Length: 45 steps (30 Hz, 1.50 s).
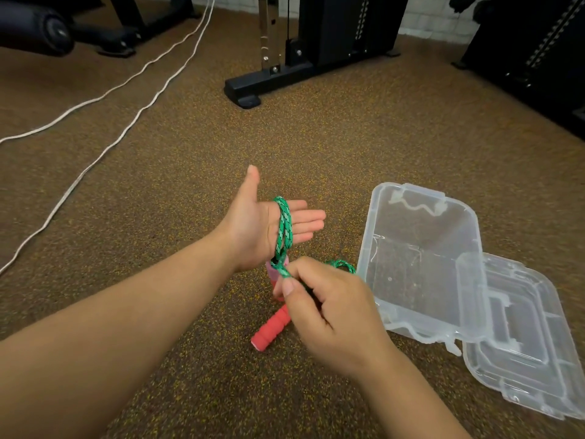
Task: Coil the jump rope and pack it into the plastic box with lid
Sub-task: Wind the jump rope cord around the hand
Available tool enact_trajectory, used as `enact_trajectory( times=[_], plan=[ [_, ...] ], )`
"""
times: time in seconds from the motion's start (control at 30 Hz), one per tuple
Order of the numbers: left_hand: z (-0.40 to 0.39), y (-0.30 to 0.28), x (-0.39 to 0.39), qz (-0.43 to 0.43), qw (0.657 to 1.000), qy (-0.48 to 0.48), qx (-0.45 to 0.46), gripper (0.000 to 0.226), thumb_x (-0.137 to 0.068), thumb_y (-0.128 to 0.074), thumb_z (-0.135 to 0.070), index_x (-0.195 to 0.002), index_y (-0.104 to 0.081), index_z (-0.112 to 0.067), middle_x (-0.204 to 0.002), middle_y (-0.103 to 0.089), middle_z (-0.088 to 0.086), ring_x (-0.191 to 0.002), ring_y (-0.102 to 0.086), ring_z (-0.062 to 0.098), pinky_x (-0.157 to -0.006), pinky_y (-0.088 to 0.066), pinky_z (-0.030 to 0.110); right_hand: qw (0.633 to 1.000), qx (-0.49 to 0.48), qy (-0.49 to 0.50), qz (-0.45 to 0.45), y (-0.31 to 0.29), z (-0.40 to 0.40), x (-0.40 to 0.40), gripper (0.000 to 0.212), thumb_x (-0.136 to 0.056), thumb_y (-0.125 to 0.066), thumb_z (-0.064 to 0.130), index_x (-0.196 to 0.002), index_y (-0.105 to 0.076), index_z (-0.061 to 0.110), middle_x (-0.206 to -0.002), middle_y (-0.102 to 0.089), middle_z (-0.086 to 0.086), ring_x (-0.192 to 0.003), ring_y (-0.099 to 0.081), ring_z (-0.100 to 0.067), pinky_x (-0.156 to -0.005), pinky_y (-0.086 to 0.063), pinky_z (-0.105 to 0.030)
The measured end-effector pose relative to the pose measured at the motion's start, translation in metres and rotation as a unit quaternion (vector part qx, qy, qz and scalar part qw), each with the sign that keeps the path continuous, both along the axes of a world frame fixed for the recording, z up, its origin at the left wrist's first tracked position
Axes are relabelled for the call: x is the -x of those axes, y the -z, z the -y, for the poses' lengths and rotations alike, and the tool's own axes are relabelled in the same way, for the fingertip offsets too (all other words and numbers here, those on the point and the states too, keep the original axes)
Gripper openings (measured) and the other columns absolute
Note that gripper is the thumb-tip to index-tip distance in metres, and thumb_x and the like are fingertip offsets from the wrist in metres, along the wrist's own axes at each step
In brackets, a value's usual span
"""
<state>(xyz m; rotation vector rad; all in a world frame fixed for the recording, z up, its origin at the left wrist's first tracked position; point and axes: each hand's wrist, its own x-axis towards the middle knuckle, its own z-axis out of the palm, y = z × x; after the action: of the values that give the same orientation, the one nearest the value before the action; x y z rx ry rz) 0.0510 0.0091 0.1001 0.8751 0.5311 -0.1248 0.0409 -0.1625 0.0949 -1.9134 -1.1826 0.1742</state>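
The green jump rope (284, 228) is looped a few times around my left hand (264, 229), which is held flat, palm up, with fingers straight and thumb pointing away. My right hand (329, 315) pinches a strand of the rope just below the left palm. A red foam handle (272, 329) lies on the floor under my hands, and a second pinkish handle (273, 274) hangs partly hidden behind them. To the right on the floor stands the clear plastic box (421, 264), open and holding nothing, with its clear lid (519, 340) lying beside it.
The floor is brown speckled rubber (190, 172). A white cable (104, 150) runs across it at the left. Black gym machine bases (253, 90) stand at the back and another dark frame (531, 58) at the far right.
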Motion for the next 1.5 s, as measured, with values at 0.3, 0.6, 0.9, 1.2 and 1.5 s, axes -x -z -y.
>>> enact_trajectory(
  times=[0.3,0.6,0.9,1.2,1.5],
  plan=[
    [-0.004,0.002,0.021,-0.005,0.985,0.167,-0.042,0.115,-0.073,0.004,-0.083,-0.11,-0.068,-0.002,-0.095,-0.073,0.019,-0.089,-0.067,0.029,-0.067,-0.053,0.029,0.999,-0.049,0.008,0.011,-0.016,-0.002,-0.026,0.026,-0.094,-0.045,0.037,-0.084,-0.063,0.021,-0.076,-0.066,0.009,-0.072,-0.061,-0.01,-0.061,-0.049,-0.038],
    [-0.003,0.009,0.035,-0.003,0.897,0.441,-0.026,0.104,-0.072,-0.007,-0.083,-0.101,-0.065,-0.001,-0.088,-0.072,0.018,-0.082,-0.07,0.025,-0.075,-0.054,0.03,0.997,-0.053,0.047,-0.036,-0.001,-0.003,-0.051,0.014,-0.09,-0.057,0.041,-0.081,-0.063,0.032,-0.066,-0.059,0.017,-0.063,-0.054,-0.003,-0.058,-0.038,-0.018],
    [0.007,-0.003,0.039,0.064,0.92,0.385,0.034,0.037,-0.093,-0.037,-0.025,-0.089,-0.069,-0.007,-0.078,-0.075,0.013,-0.072,-0.073,0.021,-0.065,-0.057,0.026,0.934,-0.102,0.094,-0.328,0.054,-0.008,-0.036,0.037,-0.082,-0.058,0.057,-0.072,-0.067,0.023,-0.067,-0.063,-0.002,-0.07,-0.054,-0.011,-0.069,-0.045,-0.041],
    [0.0,0.0,0.026,0.058,0.994,0.091,0.008,0.04,-0.097,-0.035,-0.029,-0.096,-0.069,-0.007,-0.073,-0.075,0.008,-0.065,-0.073,0.016,-0.063,-0.058,0.025,0.972,0.045,0.098,-0.21,0.085,-0.005,-0.003,0.033,-0.098,-0.04,0.042,-0.081,-0.061,0.023,-0.067,-0.061,0.013,-0.062,-0.053,-0.001,-0.063,-0.041,-0.03],
    [0.002,0.001,0.015,0.022,0.999,-0.002,-0.043,0.059,-0.099,-0.022,-0.046,-0.117,-0.057,-0.001,-0.095,-0.074,0.012,-0.081,-0.072,0.019,-0.073,-0.057,0.026,0.993,0.089,0.033,-0.068,0.059,-0.006,0.007,0.033,-0.094,-0.034,0.051,-0.087,-0.056,0.028,-0.06,-0.05,0.021,-0.064,-0.051,-0.003,-0.062,-0.042,-0.036]
  ],
)
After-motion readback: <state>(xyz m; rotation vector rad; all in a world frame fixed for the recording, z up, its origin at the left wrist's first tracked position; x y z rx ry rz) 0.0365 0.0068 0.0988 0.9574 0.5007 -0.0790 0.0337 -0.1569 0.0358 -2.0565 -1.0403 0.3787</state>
